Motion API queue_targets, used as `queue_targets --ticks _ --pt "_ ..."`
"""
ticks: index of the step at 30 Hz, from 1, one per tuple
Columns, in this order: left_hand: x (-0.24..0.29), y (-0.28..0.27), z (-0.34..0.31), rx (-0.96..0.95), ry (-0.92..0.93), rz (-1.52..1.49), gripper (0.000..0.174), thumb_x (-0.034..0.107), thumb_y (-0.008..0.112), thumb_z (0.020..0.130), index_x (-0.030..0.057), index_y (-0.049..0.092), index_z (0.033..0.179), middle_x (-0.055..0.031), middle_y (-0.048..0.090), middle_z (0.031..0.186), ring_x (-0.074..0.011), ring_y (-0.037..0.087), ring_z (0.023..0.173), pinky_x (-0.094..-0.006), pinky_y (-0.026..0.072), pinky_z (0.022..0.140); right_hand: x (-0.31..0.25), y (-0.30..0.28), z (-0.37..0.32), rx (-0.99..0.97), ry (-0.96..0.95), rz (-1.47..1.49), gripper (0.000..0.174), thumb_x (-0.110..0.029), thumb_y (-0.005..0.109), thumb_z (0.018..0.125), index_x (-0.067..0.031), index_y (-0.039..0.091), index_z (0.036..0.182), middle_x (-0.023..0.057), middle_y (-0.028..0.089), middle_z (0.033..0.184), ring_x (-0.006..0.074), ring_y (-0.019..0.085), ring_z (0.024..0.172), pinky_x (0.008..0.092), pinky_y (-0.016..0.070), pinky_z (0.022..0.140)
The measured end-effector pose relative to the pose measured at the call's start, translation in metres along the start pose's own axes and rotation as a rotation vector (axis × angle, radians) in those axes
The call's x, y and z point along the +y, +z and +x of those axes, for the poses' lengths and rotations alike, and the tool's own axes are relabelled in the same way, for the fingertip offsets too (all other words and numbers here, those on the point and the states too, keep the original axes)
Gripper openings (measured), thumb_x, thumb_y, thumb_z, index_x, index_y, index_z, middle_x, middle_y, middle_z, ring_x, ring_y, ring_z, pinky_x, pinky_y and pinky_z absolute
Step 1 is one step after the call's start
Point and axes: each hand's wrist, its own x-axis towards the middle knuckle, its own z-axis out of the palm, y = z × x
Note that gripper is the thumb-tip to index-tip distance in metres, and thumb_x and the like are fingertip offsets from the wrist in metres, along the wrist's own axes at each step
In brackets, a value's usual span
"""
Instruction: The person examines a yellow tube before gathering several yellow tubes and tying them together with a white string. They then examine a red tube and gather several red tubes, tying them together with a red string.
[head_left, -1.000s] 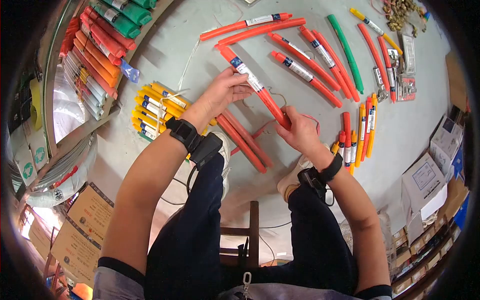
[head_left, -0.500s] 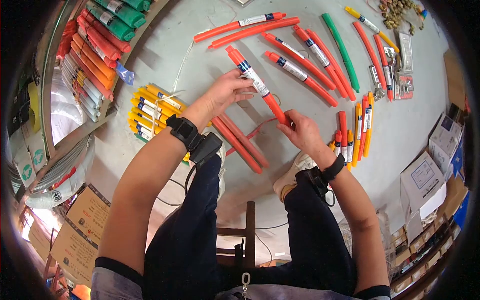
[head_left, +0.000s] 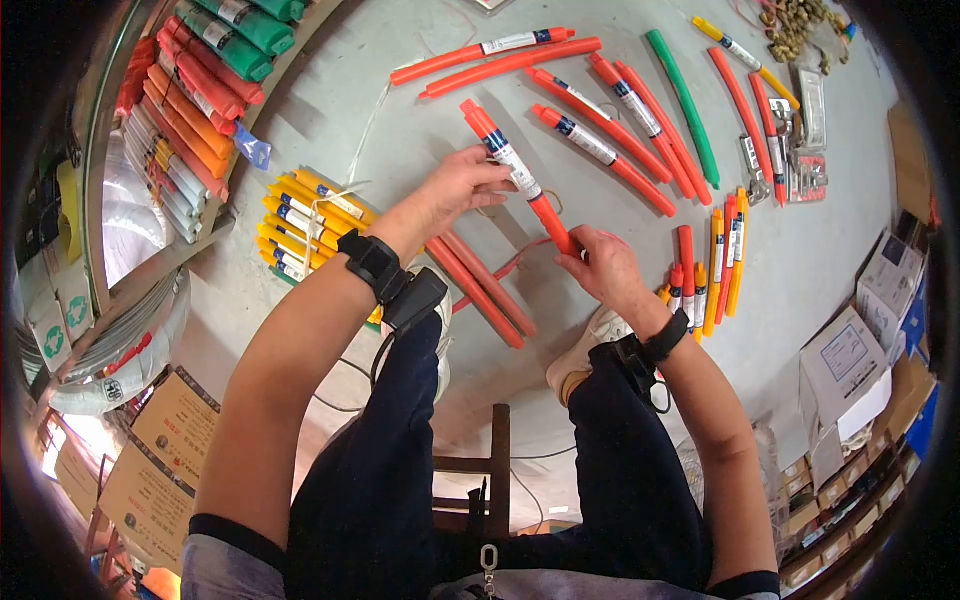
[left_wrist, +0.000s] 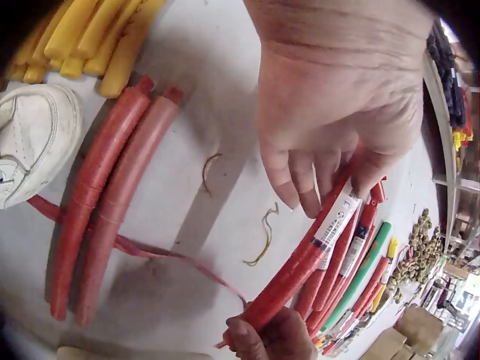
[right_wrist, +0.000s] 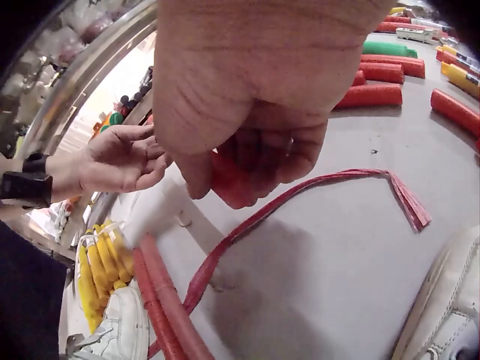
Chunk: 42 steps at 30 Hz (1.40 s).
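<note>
In the head view a long red stick (head_left: 553, 221) with a white and blue label is held slantwise above the floor. My left hand (head_left: 468, 182) grips it near the label, thumb on one side and fingers on the other. Its lower end is pinched by my right hand (head_left: 606, 268), whose fingertips curl round the red end (right_wrist: 234, 184) in the right wrist view. Below the held stick, two unlabelled red sticks (head_left: 468, 283) lie side by side. A pink ribbon (right_wrist: 251, 223) runs along the floor under my right hand.
Red sticks (head_left: 600, 146) and a green stick (head_left: 683, 108) lie spread beyond my hands. On the left is a tied bundle of yellow sticks (head_left: 310, 222); on the right, a short row of yellow and red sticks (head_left: 718, 262). Cardboard boxes (head_left: 845, 365) stand at the far right.
The stick's top end has shifted right and the stick stands steeper, looking shorter from above. Both hands keep their hold. The whole head view has shifted slightly.
</note>
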Motion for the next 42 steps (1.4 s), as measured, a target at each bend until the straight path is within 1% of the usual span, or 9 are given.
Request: queue_targets --ticks 6,22,24,27,28,29,32,40,42 --pt "-0.005 -0.003 0.0 0.002 0.008 0.045 0.028 0.022 0.052 0.081 0.0078 0.05 0.104 -0.0046 0.057 0.1 -0.0159 0.053 0.095 -0.0325 0.038 0.084 -0.004 0.001 0.0 -0.048 -0.043 -0.034 0.023 -0.024 0.06 0.073 -0.0047 0.051 0.082 0.0136 0.057 0.068 0.0324 0.056 0.066 0.0396 0.0442 0.058" --pt "-0.008 -0.002 0.001 -0.005 -0.02 0.06 0.03 0.022 0.053 0.08 0.0068 0.047 0.104 -0.0072 0.056 0.101 -0.0172 0.053 0.095 -0.0326 0.0381 0.085 -0.004 0.002 -0.001 -0.092 -0.016 -0.069 0.026 -0.025 0.061 0.071 -0.0045 0.051 0.085 0.0134 0.057 0.068 0.0312 0.057 0.067 0.0393 0.045 0.058" --pt "-0.009 -0.002 0.001 0.03 0.015 0.047 0.033 0.027 0.052 0.081 0.0067 0.043 0.105 -0.0085 0.055 0.101 -0.0184 0.055 0.091 -0.033 0.0403 0.082 -0.004 0.002 -0.001 -0.096 0.051 -0.04 0.025 -0.02 0.064 0.068 -0.0047 0.055 0.086 0.0102 0.057 0.072 0.0277 0.056 0.067 0.035 0.0438 0.06" --pt "-0.009 -0.003 0.001 0.131 0.016 -0.129 0.036 0.033 0.051 0.082 0.007 0.041 0.104 -0.0103 0.054 0.101 -0.02 0.056 0.086 -0.0338 0.0428 0.078 0.0 0.0 -0.001 -0.068 0.023 0.035 0.023 -0.016 0.063 0.067 -0.0042 0.055 0.084 0.0123 0.056 0.073 0.0293 0.055 0.07 0.0355 0.0436 0.061" --pt "-0.01 -0.005 0.001 0.176 0.032 -0.131 0.042 0.041 0.047 0.083 0.0063 0.043 0.106 -0.0117 0.054 0.096 -0.0223 0.054 0.089 -0.0357 0.0433 0.079 0.002 0.0 -0.001 -0.08 -0.006 0.047 0.023 -0.016 0.063 0.067 -0.0042 0.055 0.084 0.0123 0.056 0.073 0.0293 0.055 0.07 0.0355 0.0436 0.061" --pt "-0.01 -0.012 -0.002 0.201 0.038 -0.133 0.042 0.041 0.047 0.083 0.0063 0.043 0.106 -0.0117 0.054 0.096 -0.0223 0.054 0.089 -0.0357 0.0433 0.079 0.006 -0.001 -0.002 -0.098 0.011 0.019 0.022 -0.015 0.062 0.066 -0.0039 0.054 0.083 0.0128 0.056 0.074 0.03 0.055 0.071 0.036 0.0435 0.062" --pt "-0.013 -0.017 -0.002 0.198 -0.003 -0.225 0.051 0.05 0.039 0.082 0.0059 0.047 0.106 -0.0141 0.054 0.097 -0.0231 0.055 0.084 -0.0355 0.0429 0.079 0.008 0.001 -0.003 -0.075 0.011 -0.031 0.02 -0.014 0.061 0.066 -0.0037 0.053 0.081 0.0134 0.055 0.072 0.0308 0.055 0.07 0.0372 0.0437 0.061" --pt "-0.014 -0.033 -0.002 0.158 0.008 -0.24 0.045 0.045 0.041 0.083 0.0041 0.05 0.102 -0.015 0.055 0.094 -0.0234 0.055 0.085 -0.0348 0.043 0.079 -0.001 -0.006 -0.001 -0.071 -0.008 -0.067 0.019 -0.016 0.059 0.066 -0.002 0.051 0.076 0.0132 0.054 0.072 0.031 0.054 0.07 0.0374 0.0437 0.062" --pt "-0.014 -0.035 -0.002 0.17 -0.011 -0.235 0.042 0.041 0.042 0.084 0.0033 0.051 0.1 -0.0148 0.055 0.094 -0.0234 0.055 0.085 -0.0346 0.0431 0.079 0.003 -0.003 -0.001 -0.092 -0.04 -0.104 0.018 -0.018 0.062 0.067 -0.0043 0.054 0.077 0.0129 0.057 0.075 0.0307 0.055 0.071 0.0375 0.0435 0.062"
